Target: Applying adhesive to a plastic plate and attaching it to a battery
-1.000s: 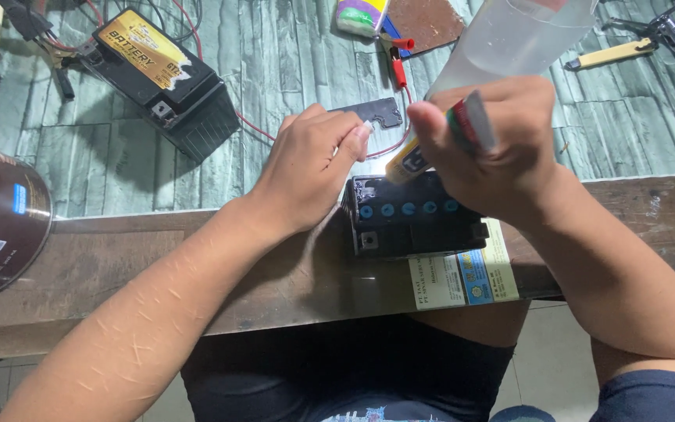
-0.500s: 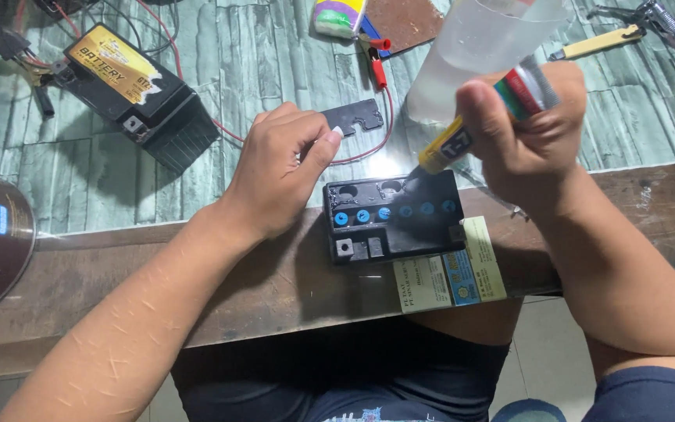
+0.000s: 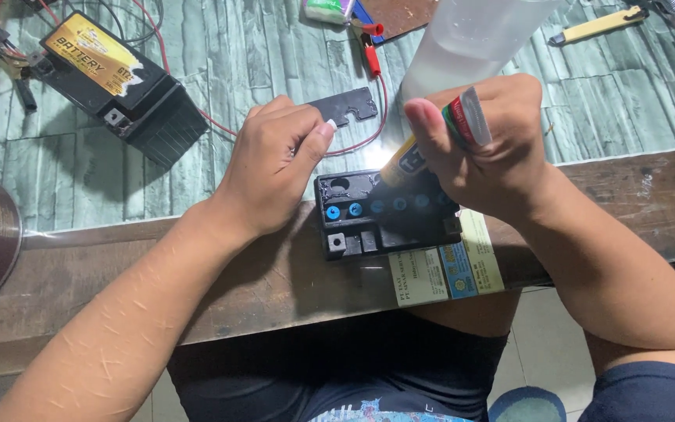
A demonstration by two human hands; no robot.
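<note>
two bare forearms reach in from below. the left hand (image 3: 275,168) lies palm down, fingers loosely curled, thumb extended. the right hand (image 3: 494,152) is clenched in a grip, thumb raised, wrist bent inward.

You are looking down on a bench (image 3: 197,117) whose top is covered in a pale green sheet printed like stacked stone, with a bare brown wooden edge (image 3: 275,289) running along the near side, worn and scuffed. Light falls from above and glares whitely off the covering near the middle. Below the edge, at the lower right, you see pale floor tiles (image 3: 544,344) and part of a round blue-green mat (image 3: 529,405).
</note>
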